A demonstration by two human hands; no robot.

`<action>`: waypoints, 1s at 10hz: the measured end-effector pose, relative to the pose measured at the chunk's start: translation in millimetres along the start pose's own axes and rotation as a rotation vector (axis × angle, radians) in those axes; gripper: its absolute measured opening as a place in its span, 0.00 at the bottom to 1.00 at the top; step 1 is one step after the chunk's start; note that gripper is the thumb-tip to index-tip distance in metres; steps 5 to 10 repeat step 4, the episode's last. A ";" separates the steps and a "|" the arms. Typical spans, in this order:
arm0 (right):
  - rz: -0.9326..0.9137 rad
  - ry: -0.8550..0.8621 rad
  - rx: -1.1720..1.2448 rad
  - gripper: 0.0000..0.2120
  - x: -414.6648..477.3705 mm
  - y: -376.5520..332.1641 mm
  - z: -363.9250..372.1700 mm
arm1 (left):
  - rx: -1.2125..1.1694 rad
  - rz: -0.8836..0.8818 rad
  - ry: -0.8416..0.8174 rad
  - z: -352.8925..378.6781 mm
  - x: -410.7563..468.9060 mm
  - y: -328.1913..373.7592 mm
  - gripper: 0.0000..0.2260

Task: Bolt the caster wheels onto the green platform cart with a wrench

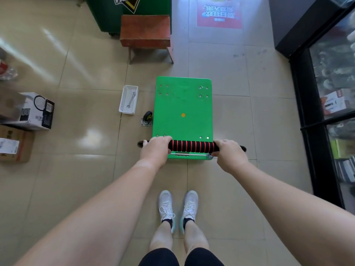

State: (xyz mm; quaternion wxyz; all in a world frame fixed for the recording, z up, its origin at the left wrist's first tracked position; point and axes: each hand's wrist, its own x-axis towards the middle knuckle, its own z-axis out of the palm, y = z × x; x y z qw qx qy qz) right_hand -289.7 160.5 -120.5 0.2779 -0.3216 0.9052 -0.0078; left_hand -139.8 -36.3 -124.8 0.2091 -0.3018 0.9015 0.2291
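The left hand (pixel 156 148) and right hand (pixel 228 152) are both curling their fingers round the black-and-red foam handle (pixel 192 145) of the flat green plastic platform cart (pixel 183 104), probably to reposition it. A black caster wheel (pixel 147 119) is lying just beside its left edge. The steel wrench (pixel 131 100) is sitting in a white slotted basket (pixel 123 100) nearby.

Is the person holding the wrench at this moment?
No, the wrench lies in the white basket, while the left hand and right hand grip the cart handle.
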 end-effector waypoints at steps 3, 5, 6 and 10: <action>-0.025 0.073 0.040 0.27 -20.4 2.4 2.8 | 0.021 0.034 -0.011 0.5 -26.0 -4.1 0.32; -0.015 0.239 0.232 0.26 -49.4 12.2 7.6 | -0.088 0.009 0.174 15.3 -58.2 -15.4 0.29; -0.015 0.239 0.232 0.26 -49.4 12.2 7.6 | -0.088 0.009 0.174 15.3 -58.2 -15.4 0.29; -0.015 0.239 0.232 0.26 -49.4 12.2 7.6 | -0.088 0.009 0.174 15.3 -58.2 -15.4 0.29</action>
